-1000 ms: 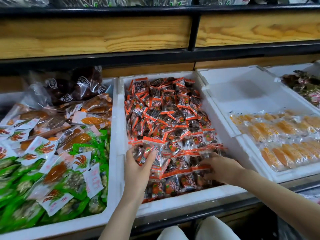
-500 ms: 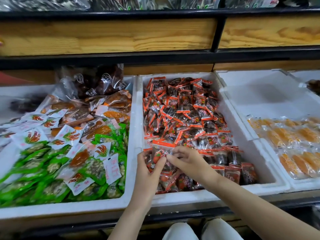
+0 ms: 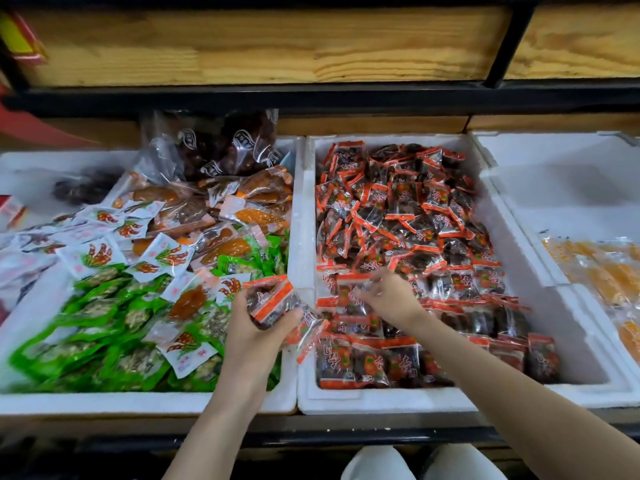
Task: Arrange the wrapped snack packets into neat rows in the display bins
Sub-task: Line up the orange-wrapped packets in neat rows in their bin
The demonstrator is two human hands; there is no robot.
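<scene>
A white foam bin (image 3: 304, 398) in the middle holds several small clear packets with orange-red edges (image 3: 408, 216); those along its front stand in rows, the ones behind lie jumbled. My left hand (image 3: 252, 336) grips a small stack of these packets (image 3: 273, 301) above the bin's left rim. My right hand (image 3: 388, 296) reaches into the bin's front left part, its curled fingers pinching a packet (image 3: 349, 289) there, blurred by motion.
The left foam bin (image 3: 41, 403) is heaped with green, white and orange packets and a clear bag of dark snacks (image 3: 225, 143). At right stands a bin (image 3: 554, 278) with yellow packets (image 3: 602, 271). A wooden shelf front (image 3: 277, 43) overhangs the back.
My left hand has lifted a stack of packets out of the bin and moved left over the rim. My right hand has shifted a little further into the pile. The view turned left.
</scene>
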